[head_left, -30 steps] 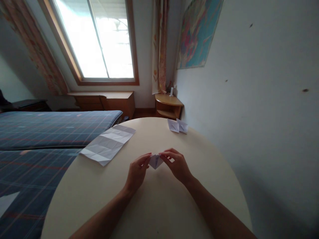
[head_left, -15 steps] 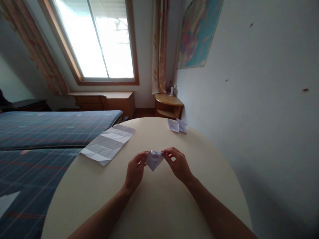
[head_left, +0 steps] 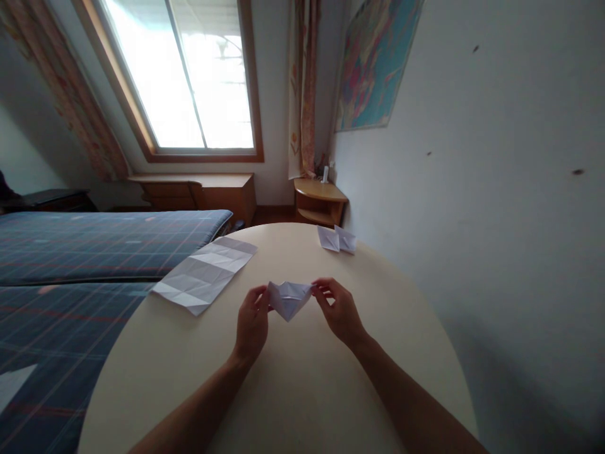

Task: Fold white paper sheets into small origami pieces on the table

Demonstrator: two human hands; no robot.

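Observation:
A small folded white paper [head_left: 289, 301] hangs between my hands over the round table, its top edge stretched wide and its lower point facing me. My left hand [head_left: 253, 318] pinches its left corner between thumb and fingers. On the other side, my right hand [head_left: 338, 307] has the right corner in a fingertip pinch. Some of the fingers behind the paper are hidden. Beyond the right hand, two folded paper pieces [head_left: 336, 239] stand side by side near the table's far edge.
A creased paper sheet [head_left: 208, 274] lies at the left rim of the cream round table [head_left: 302, 391]. A bed with a plaid cover [head_left: 85, 246] adjoins the table on the left; a white wall [head_left: 501, 252] rises on the right. A wooden corner shelf [head_left: 321, 189] stands behind.
The folded paper has been pulled wider at its top. My left hand has shifted slightly left, while my right hand has moved only a little.

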